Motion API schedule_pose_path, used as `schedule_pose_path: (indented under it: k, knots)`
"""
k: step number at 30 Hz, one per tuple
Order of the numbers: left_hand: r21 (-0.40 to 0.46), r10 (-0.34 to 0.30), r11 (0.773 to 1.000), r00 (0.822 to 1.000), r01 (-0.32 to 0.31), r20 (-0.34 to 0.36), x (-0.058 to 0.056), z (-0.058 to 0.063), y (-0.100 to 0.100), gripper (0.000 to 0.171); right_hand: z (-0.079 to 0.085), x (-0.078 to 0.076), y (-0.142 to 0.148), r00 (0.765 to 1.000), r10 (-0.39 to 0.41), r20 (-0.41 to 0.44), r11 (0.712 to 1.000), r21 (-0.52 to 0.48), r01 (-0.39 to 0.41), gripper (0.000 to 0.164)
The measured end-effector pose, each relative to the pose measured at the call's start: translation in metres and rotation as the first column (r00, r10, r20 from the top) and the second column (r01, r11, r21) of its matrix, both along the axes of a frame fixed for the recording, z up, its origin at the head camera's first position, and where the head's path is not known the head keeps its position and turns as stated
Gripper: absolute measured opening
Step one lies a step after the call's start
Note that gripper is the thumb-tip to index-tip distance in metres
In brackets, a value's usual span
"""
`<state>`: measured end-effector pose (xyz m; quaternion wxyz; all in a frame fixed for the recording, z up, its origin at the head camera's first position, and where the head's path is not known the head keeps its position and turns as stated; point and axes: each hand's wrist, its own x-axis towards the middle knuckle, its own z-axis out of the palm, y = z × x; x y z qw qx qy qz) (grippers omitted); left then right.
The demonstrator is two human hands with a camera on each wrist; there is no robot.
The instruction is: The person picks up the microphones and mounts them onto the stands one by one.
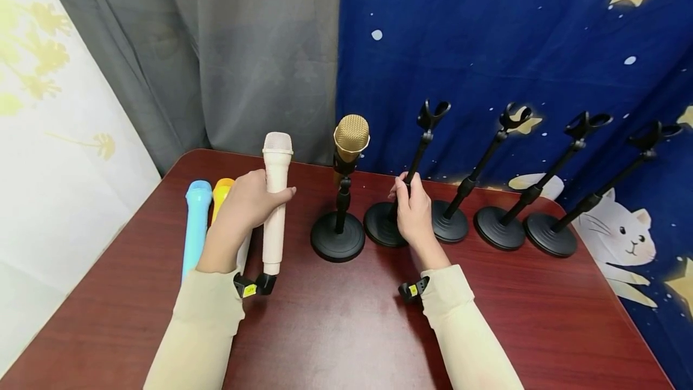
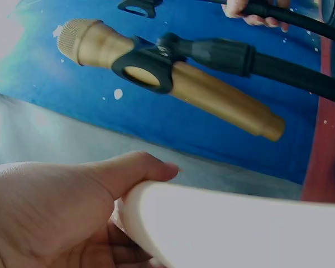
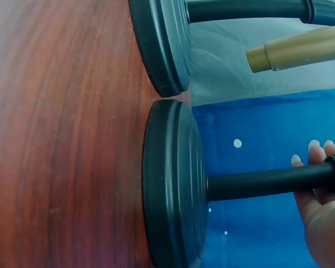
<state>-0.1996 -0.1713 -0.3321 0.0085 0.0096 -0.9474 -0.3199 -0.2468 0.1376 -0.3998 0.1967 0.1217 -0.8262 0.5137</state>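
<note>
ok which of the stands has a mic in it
The leftmost stand in the head view: its clip holds the gold microphone, while the other four stands hold none.

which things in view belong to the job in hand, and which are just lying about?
Job, judging by the hands:
cream microphone, in the left hand
black stand, gripped by the right hand
likely also: gold microphone, on its own stand; blue microphone; yellow microphone; three empty stands

Just around:
grey curtain
blue star-print curtain
white patterned backdrop
</note>
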Motion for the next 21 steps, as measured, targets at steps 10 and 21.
schedule_pose_path:
  k: [10,21]
  knots:
    - [0.074,-0.125,0.989,0.992,0.126,-0.020,0.008,0.013,0.014,0.046,-0.002,0.010,0.002,0.999,-0.003,-0.032,1.000,0.016,0.004,0.028]
    - [0.396,-0.320,0.861,0.945,0.319,-0.065,0.019,0.024,0.023,0.039,-0.003,0.027,0.006,0.996,0.004,-0.084,1.000,0.021,-0.002,0.024]
